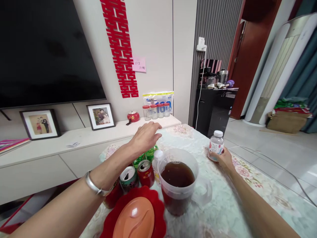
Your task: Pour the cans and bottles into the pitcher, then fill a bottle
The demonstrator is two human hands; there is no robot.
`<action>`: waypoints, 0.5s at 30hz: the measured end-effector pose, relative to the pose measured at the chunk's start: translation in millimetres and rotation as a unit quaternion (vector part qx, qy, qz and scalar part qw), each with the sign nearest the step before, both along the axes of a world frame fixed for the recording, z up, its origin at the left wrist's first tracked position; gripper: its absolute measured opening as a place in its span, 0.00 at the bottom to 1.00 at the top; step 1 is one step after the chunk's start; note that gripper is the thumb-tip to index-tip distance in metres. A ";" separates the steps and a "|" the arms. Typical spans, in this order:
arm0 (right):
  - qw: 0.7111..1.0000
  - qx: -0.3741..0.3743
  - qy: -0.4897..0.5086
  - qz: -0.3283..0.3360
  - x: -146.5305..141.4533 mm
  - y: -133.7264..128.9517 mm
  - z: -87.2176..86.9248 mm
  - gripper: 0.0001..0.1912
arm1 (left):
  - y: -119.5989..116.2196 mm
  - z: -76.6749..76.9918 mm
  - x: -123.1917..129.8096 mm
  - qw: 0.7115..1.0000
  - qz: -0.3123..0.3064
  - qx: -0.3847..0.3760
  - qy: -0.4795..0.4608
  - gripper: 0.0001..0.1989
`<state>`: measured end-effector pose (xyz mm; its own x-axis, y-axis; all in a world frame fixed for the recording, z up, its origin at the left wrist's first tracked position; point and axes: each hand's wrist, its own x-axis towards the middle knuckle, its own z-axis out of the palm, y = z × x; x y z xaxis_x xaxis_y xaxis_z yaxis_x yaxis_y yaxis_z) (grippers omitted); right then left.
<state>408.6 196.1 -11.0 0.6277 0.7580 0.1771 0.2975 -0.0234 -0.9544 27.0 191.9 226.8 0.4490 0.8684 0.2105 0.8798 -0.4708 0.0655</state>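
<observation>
My left hand [146, 137] is raised with its fingers apart, above green plastic bottles [149, 154] and the cans, holding nothing. On the right of the table, my right hand [224, 158] grips a small clear bottle [216, 145] with a white cap and a printed label; it stands upright. Between my hands is a translucent pitcher [178, 185] of dark brown liquid, its handle to the right. Left of it stand a red can [145, 175], a green can [128, 178] and another white-capped bottle [156, 163], partly hidden by the pitcher.
A red scalloped tray [160, 221] holding an orange oval object [135, 218] lies at the near edge. Behind the floral-covered table [210, 205], a white cabinet [91, 142] carries framed photos, a red pot [133, 116] and several red-lidded jars [157, 111]. A white cable crosses the floor at right.
</observation>
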 end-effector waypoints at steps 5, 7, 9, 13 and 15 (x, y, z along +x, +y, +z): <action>0.997 -0.019 -0.021 0.067 -25.7 -81.5 22.9 0.32 | -52.3 -5.0 20.2 0.987 -0.112 0.025 -0.111 0.15; 0.994 -0.019 -0.032 0.103 -38.7 -122.9 33.9 0.31 | -80.0 -10.8 29.3 0.972 -0.179 0.004 -0.150 0.14; 0.989 -0.013 -0.037 0.141 -54.3 -165.4 43.8 0.32 | -108.9 -16.3 37.2 0.949 -0.249 -0.040 -0.187 0.15; 0.958 0.013 -0.050 0.280 -92.6 -240.1 57.5 0.28 | -157.9 -22.4 43.2 0.868 -0.382 -0.188 -0.255 0.25; 0.942 0.001 -0.059 0.331 -110.5 -265.9 58.0 0.28 | -173.5 -24.2 39.5 0.819 -0.427 -0.265 -0.276 0.27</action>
<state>298.1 -69.8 47.0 -0.0067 0.9758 0.2184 0.3494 0.2069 -0.9138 66.5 18.4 202.6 0.9043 0.3219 0.2805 0.0120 -0.6759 0.7369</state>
